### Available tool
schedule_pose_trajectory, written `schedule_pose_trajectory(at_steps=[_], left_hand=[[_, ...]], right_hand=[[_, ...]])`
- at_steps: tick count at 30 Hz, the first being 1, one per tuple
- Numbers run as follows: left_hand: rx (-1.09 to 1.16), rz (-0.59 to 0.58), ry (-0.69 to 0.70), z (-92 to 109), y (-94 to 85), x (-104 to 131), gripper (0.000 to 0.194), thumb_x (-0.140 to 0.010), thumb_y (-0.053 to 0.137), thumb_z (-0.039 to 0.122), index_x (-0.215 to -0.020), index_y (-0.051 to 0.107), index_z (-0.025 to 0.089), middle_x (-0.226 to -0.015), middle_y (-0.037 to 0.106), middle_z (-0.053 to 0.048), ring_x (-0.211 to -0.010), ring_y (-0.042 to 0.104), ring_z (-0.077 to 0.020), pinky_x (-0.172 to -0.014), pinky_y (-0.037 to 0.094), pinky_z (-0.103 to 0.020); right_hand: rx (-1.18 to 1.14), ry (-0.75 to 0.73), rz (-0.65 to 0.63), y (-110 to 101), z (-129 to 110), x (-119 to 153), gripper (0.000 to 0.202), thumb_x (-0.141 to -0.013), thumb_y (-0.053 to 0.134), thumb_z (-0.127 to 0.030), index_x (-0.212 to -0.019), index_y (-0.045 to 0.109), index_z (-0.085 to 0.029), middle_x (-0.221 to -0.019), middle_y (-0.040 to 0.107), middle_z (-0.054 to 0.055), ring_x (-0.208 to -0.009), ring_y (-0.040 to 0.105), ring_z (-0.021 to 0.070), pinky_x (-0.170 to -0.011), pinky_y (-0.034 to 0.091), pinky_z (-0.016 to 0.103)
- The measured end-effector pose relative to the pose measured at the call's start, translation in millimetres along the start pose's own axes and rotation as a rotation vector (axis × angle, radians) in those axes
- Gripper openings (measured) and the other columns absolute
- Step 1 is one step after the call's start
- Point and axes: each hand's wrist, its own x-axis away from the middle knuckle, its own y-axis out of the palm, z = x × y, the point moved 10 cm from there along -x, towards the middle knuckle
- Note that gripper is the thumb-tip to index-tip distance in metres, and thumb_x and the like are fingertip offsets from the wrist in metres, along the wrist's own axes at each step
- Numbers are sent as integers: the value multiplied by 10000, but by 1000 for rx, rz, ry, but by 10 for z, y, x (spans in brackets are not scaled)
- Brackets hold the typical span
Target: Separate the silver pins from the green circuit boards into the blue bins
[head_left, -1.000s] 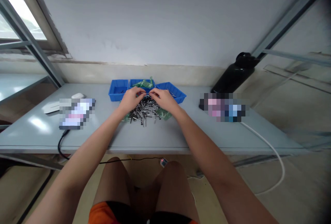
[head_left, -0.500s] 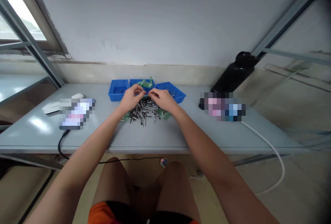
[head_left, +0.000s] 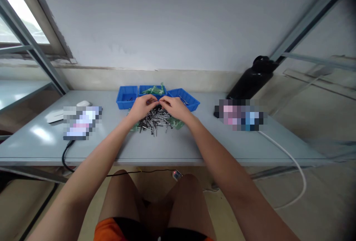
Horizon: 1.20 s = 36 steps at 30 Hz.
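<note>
My left hand [head_left: 143, 106] and my right hand [head_left: 175, 106] meet fingertip to fingertip above a pile of metal screws [head_left: 155, 119]. Both are closed in a pinch; whatever lies between the fingertips is too small to make out. Behind them stand three blue bins: the left bin [head_left: 125, 104] holds a few small pieces, the middle bin [head_left: 141, 88] has green plastic [head_left: 155, 90] in it, and the right bin [head_left: 194, 104] contains some screws. More green plastic [head_left: 176, 123] lies at the pile's right edge.
On the grey table [head_left: 167, 148], a phone [head_left: 83, 122] with a black cable and a white case [head_left: 83, 103] lie left. A black bottle [head_left: 250, 81] stands tilted in view at the right, behind a blurred-out object [head_left: 239, 116] with a white cable [head_left: 292, 157].
My left hand has shifted slightly right and down, its fingertips now against those of my right hand. More of the green plastic in the middle bin shows.
</note>
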Motion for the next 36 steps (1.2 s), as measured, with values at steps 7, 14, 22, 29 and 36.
schedule_pose_trajectory(at_steps=[7,14,22,29,36], left_hand=[[119,45,-7,23,-57,-13,96,-806,629,256,-799,625,161,-838,695,-41,-787,640,-143,-744,523,-272],[-2,59,-31,-38,-56,13,60,-779,618,206,-782,576,164,-728,649,-7,-690,609,-125,-681,492,-253],[-38,68,-53,-86,-87,-4,64,-795,625,234,-799,620,171,-748,665,-14,-667,583,-122,-657,469,-248],[-64,73,-41,-78,-95,-14,102,-797,647,278,-826,667,182,-819,707,-25,-708,612,-140,-703,484,-266],[-65,91,-15,-37,-129,-10,105,-841,589,240,-859,681,194,-878,720,-43,-773,640,-158,-751,503,-294]], right_hand=[[26,-16,-15,31,-32,11,237,-909,460,-320,-838,647,-192,-642,602,-7,-556,486,115,-581,337,256],[-51,-12,136,-140,-6,5,239,-884,503,-361,-990,641,-198,-726,646,14,-622,548,137,-636,406,269],[-75,-35,107,-104,-49,7,196,-871,522,-325,-978,635,-204,-775,664,20,-658,570,142,-666,432,277],[-35,16,130,-166,5,3,205,-909,477,-328,-860,628,-199,-721,649,14,-633,554,136,-634,398,272],[-15,60,154,-214,31,3,199,-905,473,-328,-846,618,-205,-734,656,19,-649,562,149,-654,403,289]])
